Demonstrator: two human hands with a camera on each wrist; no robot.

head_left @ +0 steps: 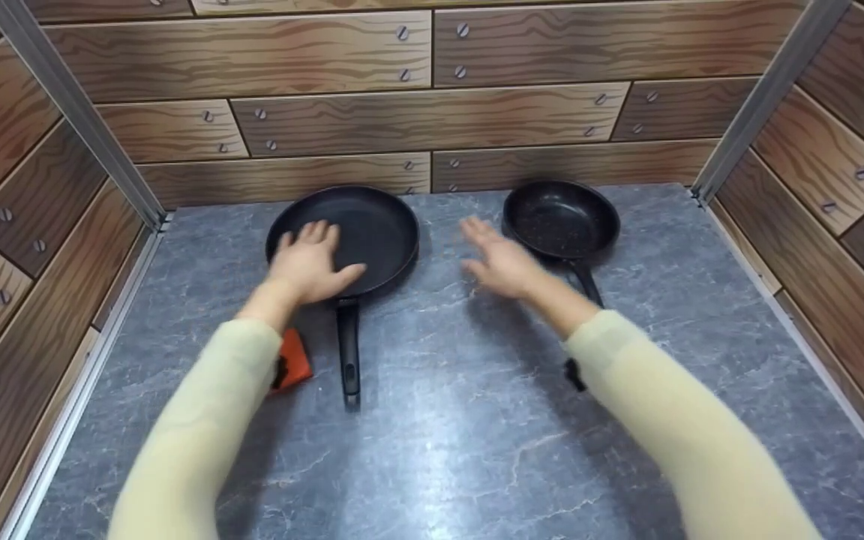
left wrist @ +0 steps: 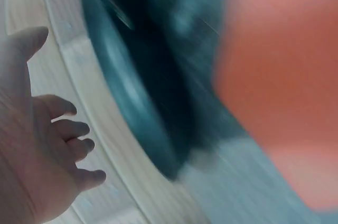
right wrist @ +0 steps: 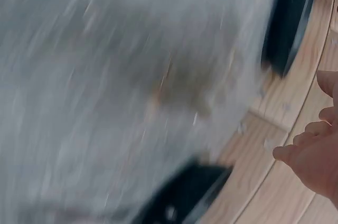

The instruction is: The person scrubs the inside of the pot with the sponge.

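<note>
My left hand (head_left: 307, 264), fingers spread and holding nothing, hovers over the left part of a large black frying pan (head_left: 372, 232). That pan's handle (head_left: 349, 352) points toward me. In the left wrist view the same hand (left wrist: 42, 134) appears with fingers apart and the pan (left wrist: 137, 86) blurred beside it. My right hand (head_left: 503, 262) is extended above the table, left of a smaller black frying pan (head_left: 561, 220), also with nothing in it. My right forearm and sleeve partly hide the smaller pan's handle (head_left: 586, 282).
An orange object with a black part (head_left: 295, 358) lies beside the large pan's handle, partly behind my left sleeve. The grey marbled tabletop (head_left: 432, 420) is bounded by wood-patterned walls (head_left: 432, 120) at the back and both sides, with metal posts (head_left: 769, 97) in the corners.
</note>
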